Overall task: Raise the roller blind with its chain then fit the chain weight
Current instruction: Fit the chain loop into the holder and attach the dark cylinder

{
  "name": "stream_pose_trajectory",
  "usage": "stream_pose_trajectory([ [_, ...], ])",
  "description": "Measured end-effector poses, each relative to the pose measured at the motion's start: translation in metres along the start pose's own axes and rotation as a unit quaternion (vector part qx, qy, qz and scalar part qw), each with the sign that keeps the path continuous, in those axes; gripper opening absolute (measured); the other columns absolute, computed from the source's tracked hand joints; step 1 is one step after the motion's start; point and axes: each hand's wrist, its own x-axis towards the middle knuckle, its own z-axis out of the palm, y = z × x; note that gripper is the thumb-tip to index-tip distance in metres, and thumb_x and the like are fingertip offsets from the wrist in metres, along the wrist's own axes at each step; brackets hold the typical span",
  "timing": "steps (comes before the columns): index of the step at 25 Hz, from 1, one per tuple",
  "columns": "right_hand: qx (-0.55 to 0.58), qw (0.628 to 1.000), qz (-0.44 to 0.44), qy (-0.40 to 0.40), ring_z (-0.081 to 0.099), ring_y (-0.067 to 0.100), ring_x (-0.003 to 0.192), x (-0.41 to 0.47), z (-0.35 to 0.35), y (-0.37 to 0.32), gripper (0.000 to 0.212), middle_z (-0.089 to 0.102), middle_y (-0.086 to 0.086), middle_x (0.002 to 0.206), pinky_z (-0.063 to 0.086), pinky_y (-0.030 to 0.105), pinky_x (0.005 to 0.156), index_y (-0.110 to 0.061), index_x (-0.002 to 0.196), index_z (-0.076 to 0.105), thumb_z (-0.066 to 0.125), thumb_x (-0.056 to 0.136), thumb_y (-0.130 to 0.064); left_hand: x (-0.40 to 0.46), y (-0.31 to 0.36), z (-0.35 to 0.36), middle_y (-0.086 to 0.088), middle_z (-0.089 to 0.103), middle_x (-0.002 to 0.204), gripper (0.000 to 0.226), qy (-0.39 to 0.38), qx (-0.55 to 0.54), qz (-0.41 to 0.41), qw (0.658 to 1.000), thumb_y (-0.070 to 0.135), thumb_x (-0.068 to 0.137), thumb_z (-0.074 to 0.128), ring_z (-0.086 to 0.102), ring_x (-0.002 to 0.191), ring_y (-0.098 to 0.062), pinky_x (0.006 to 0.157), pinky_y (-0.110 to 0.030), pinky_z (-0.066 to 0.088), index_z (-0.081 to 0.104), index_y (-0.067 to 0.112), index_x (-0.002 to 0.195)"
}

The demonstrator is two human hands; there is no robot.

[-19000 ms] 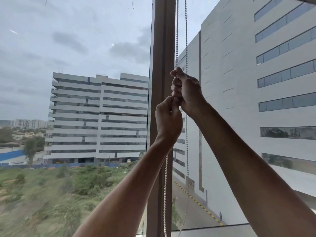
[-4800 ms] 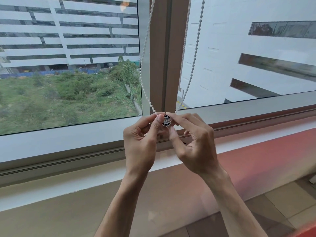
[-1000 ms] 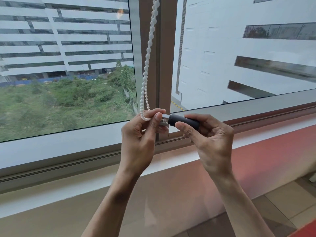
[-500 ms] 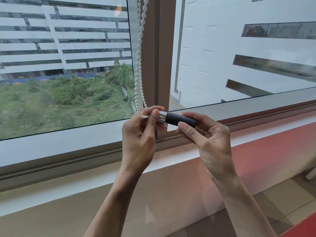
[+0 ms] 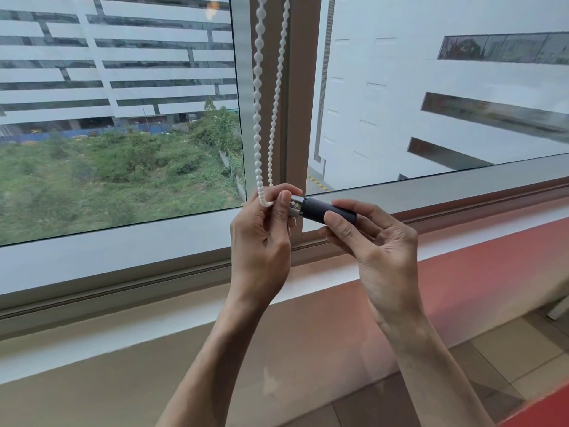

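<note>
Before the window frame (image 5: 295, 87), our bead chain (image 5: 258, 97) hangs in two strands. Our left hand (image 5: 261, 238) pinches its bottom loop; our right hand (image 5: 378, 245) pinches the dark chain weight (image 5: 326, 211), lying sideways, its clear end touching the loop. We should keep the loop taut and seat the beads squarely.

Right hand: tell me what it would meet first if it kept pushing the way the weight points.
Probably the left hand: the right hand aims the chain weight leftward at its fingertips pinching the bead chain.

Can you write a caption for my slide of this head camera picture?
Left hand pinches the bead chain while right hand holds the chain weight.
</note>
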Motion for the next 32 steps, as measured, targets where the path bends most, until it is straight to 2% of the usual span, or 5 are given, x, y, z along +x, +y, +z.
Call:
stream_pose_trajectory([
  [3, -0.007, 1.000, 0.018, -0.018, 0.072, 0.013, 0.083, -0.0007, -0.0025, 0.0003, 0.024, 0.077, 0.002, 0.090, 0.055, 0.020, 0.080, -0.014, 0.095, 0.074, 0.074, 0.077, 0.003, 0.0011, -0.0018, 0.0000, -0.003, 0.061, 0.079, 0.024, -0.002, -0.003, -0.005, 1.000, 0.018, 0.102, 0.047, 0.055, 0.065, -0.015, 0.065, -0.031, 0.045, 0.070, 0.012, 0.100],
  [8, -0.047, 0.998, -0.005, -0.037, 0.073, 0.012, 0.080, -0.0030, -0.0050, 0.0012, 0.024, 0.077, -0.002, 0.089, 0.056, 0.020, 0.078, -0.009, 0.102, 0.071, 0.072, 0.079, -0.003, -0.0007, 0.0027, 0.0002, -0.005, 0.059, 0.078, 0.024, -0.004, -0.001, -0.003, 1.000, 0.008, 0.102, 0.047, 0.053, 0.059, -0.005, 0.062, -0.012, 0.042, 0.069, 0.005, 0.095],
  [15, -0.052, 0.998, -0.007, -0.043, 0.074, 0.016, 0.080, -0.0029, -0.0044, -0.0001, 0.024, 0.077, 0.000, 0.089, 0.057, 0.024, 0.079, -0.011, 0.101, 0.071, 0.070, 0.078, -0.016, -0.0021, 0.0055, -0.0008, -0.016, 0.063, 0.085, 0.023, -0.007, -0.012, -0.007, 1.000, 0.008, 0.102, 0.048, 0.054, 0.060, -0.006, 0.063, -0.014, 0.044, 0.069, 0.007, 0.094],
  [27, -0.064, 0.997, -0.002, -0.053, 0.074, 0.017, 0.073, -0.0015, -0.0033, 0.0014, 0.024, 0.077, 0.001, 0.088, 0.057, 0.023, 0.073, -0.011, 0.101, 0.070, 0.069, 0.080, -0.021, -0.0033, 0.0062, -0.0017, -0.013, 0.061, 0.074, 0.024, 0.012, -0.009, 0.000, 1.000, 0.009, 0.102, 0.048, 0.053, 0.057, -0.009, 0.061, -0.019, 0.044, 0.070, 0.006, 0.093],
  [32, -0.077, 0.995, -0.017, -0.067, 0.074, 0.018, 0.079, 0.0004, -0.0047, 0.0029, 0.026, 0.077, 0.001, 0.090, 0.057, 0.022, 0.075, -0.010, 0.104, 0.070, 0.069, 0.080, -0.020, -0.0023, 0.0055, -0.0024, -0.008, 0.061, 0.070, 0.024, 0.015, -0.016, -0.012, 1.000, 0.011, 0.102, 0.049, 0.054, 0.057, -0.008, 0.061, -0.020, 0.045, 0.071, 0.007, 0.092],
])
